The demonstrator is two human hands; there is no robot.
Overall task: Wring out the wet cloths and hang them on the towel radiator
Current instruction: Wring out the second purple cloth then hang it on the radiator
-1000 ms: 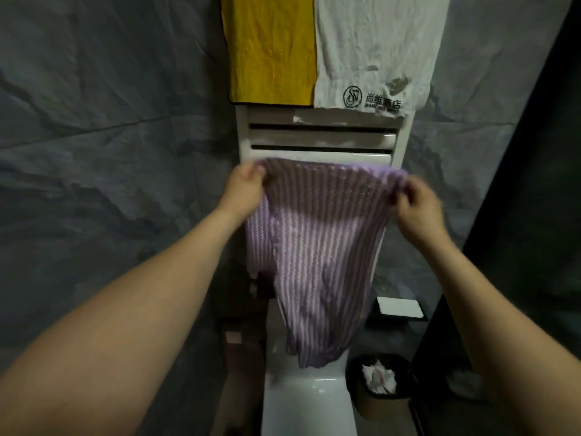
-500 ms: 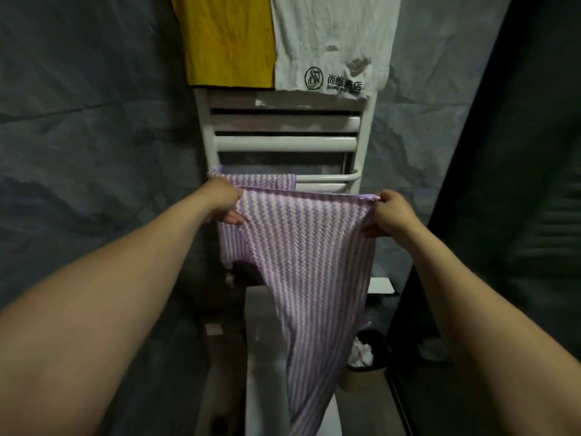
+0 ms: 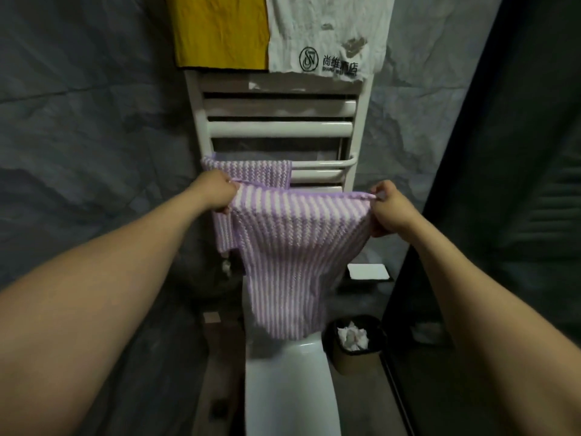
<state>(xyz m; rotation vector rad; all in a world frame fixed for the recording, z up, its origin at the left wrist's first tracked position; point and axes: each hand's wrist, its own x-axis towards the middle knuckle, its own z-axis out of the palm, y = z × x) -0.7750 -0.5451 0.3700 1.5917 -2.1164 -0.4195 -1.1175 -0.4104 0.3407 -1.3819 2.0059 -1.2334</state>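
While the left hand (image 3: 220, 196) and right hand (image 3: 388, 212) each pinch an upper corner, the purple-and-white striped knitted cloth (image 3: 298, 247) hangs stretched between them before the white metal towel radiator (image 3: 279, 129).

The white cloth (image 3: 327, 26) at the towel radiator's (image 3: 279, 129) top right is showing a circled "SN" logo and "尚维酒店"; the smaller line beneath is reading "SHANG WEI", the rest blurred.

Grey marbled wall (image 3: 94, 127) spreads behind and to either side of the fingers. Well below and btw them is a glossy white toilet (image 3: 289, 391). Under the right fingers (image 3: 380, 191) a black-lined bin (image 3: 361, 360) sits just beside the toilet's R side, w/ crumpled white tissue (image 3: 352, 338) inside. Above the bin is a white sheet on a black holder (image 3: 367, 272). Far R is a dark panel (image 3: 509, 215). Low under the left fingers (image 3: 225, 196) there's a small pale square (image 3: 211, 317) on the floor.
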